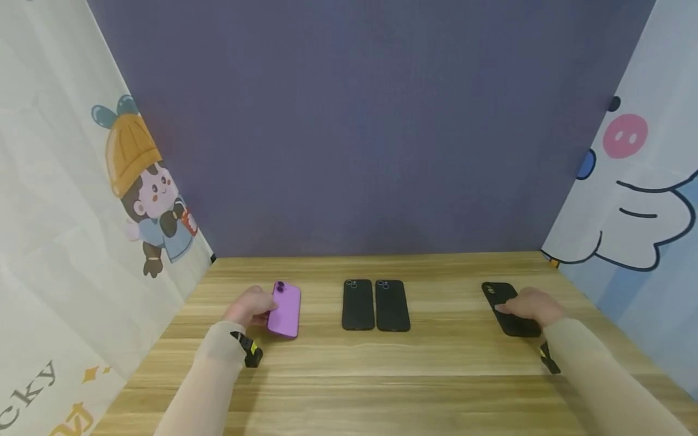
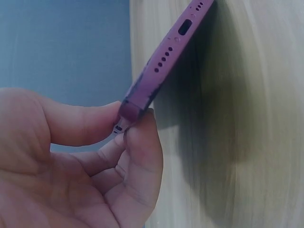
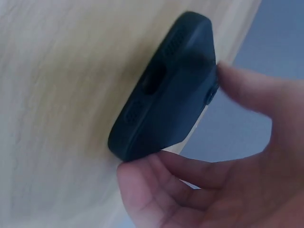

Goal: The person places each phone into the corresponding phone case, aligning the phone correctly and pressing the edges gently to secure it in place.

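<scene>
At the left of the table, my left hand (image 1: 252, 307) pinches a purple phone (image 1: 286, 310) by its left edge, between thumb and fingers. The left wrist view shows the phone's bottom edge (image 2: 166, 59) with its port and speaker holes, tilted over the wood. On the right, my right hand (image 1: 531, 306) holds a black phone case (image 1: 504, 309), thumb on its back. Fingers (image 3: 137, 178) of that hand touch the case's lower edge in the right wrist view, where its port opening shows. Whether a phone sits inside the case, I cannot tell.
Two black phones or cased phones, a left one (image 1: 358, 306) and a right one (image 1: 392, 307), lie side by side mid-table. A dark blue-grey panel (image 1: 371, 133) rises behind the wooden table (image 1: 382, 387). Printed sheets hang on both sides.
</scene>
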### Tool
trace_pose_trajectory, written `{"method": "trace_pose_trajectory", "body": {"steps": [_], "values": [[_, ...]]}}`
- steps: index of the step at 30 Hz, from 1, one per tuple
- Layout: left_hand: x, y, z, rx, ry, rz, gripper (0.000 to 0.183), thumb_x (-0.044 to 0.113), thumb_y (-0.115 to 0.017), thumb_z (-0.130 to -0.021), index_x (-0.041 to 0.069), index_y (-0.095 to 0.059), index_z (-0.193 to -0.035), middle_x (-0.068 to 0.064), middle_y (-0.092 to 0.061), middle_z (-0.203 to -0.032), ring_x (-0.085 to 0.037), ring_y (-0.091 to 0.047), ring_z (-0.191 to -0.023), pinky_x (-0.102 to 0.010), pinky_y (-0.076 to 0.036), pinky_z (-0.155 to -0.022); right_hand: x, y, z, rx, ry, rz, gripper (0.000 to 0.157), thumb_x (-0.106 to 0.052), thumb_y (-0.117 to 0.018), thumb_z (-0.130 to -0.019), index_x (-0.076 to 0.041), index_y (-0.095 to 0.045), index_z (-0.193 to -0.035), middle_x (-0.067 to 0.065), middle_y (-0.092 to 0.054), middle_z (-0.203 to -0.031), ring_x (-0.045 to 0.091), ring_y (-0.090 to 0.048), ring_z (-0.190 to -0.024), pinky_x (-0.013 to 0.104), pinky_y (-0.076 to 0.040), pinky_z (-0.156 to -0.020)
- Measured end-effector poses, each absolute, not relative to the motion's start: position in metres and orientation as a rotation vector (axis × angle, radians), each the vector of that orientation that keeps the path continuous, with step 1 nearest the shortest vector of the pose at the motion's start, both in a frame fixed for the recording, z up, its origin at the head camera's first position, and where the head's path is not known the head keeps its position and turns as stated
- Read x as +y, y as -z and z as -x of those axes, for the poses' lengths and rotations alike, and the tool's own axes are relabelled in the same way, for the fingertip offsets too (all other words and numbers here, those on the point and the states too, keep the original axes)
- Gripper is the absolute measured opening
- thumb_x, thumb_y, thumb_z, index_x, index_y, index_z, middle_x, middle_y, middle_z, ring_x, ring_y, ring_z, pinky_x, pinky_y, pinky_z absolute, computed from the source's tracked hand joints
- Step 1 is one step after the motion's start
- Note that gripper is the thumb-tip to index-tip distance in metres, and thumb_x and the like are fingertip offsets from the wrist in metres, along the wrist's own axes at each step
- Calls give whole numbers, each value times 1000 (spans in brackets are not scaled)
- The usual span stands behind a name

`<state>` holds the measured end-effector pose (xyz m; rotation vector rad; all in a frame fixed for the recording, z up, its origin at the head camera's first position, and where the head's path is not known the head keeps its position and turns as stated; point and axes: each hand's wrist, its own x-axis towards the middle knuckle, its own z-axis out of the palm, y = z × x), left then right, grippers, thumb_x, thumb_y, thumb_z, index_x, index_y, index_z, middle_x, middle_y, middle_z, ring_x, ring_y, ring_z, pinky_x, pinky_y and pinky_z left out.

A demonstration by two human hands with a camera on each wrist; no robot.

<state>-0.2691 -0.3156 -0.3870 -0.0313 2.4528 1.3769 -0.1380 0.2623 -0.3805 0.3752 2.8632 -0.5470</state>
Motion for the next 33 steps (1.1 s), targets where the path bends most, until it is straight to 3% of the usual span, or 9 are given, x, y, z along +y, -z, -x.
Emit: {"method": "trace_pose_trajectory", "body": {"steps": [2,4,14,22,24,27,30,33], "values": [[-315,387,269,2451,-1384,34,17,-3,-54,-94,-9,-45,-108,-16,-49,-92,-25,-56,-80,-35,-58,-74,257,380,141,2864,477,-364,93,-57,-65,-90,24,-47,-131,48,-41,-136,65,-44,-121,65,-44,-97],[-314,387,270,2453,-1384,37,17,-3,-54,-94,-8,-45,-107,-16,-49,-92,-25,-56,-80,-34,-58,-72,253,380,142,2854,456,-372,98,-61,-65,-88,24,-46,-133,48,-39,-138,66,-42,-123,66,-43,-99],[-312,391,273,2463,-1390,41,25,-2,-57,-94,-11,-45,-113,-18,-49,-96,-26,-56,-83,-35,-58,-74,247,376,142,2878,472,-450,90,-57,-66,-84,18,-52,-131,44,-49,-132,57,-55,-110,61,-50,-88],[-311,393,275,2434,-1432,37,19,-2,-55,-96,-10,-44,-110,-14,-49,-90,-22,-54,-77,-31,-57,-70,241,372,145,2876,600,-459,97,-62,-64,-86,18,-45,-137,44,-43,-138,57,-53,-113,59,-52,-86],[-311,395,274,2408,-1457,24,20,-2,-54,-96,-11,-44,-111,-13,-50,-89,-21,-55,-76,-31,-58,-69,237,372,145,2874,684,-455,90,-60,-66,-86,16,-51,-130,40,-50,-129,50,-58,-105,53,-54,-79],[-311,397,274,2359,-1510,4,20,-3,-54,-96,-11,-45,-112,-13,-52,-88,-20,-57,-74,-31,-58,-69,230,374,143,2875,806,-456,68,-57,-68,-86,8,-59,-104,26,-58,-103,34,-57,-87,41,-52,-68],[-311,399,273,2300,-1560,-28,18,-3,-53,-96,-12,-46,-110,-12,-55,-85,-20,-59,-74,-30,-58,-69,221,375,142,2893,883,-438,50,-53,-70,-87,-7,-52,-79,9,-51,-82,24,-50,-75,34,-47,-61],[-310,401,273,2250,-1600,-52,12,-3,-53,-97,-10,-51,-106,-10,-57,-82,-18,-59,-72,-30,-58,-69,212,376,142,2919,901,-410,50,-53,-69,-88,-12,-45,-71,4,-46,-74,21,-47,-68,34,-46,-58]]}}
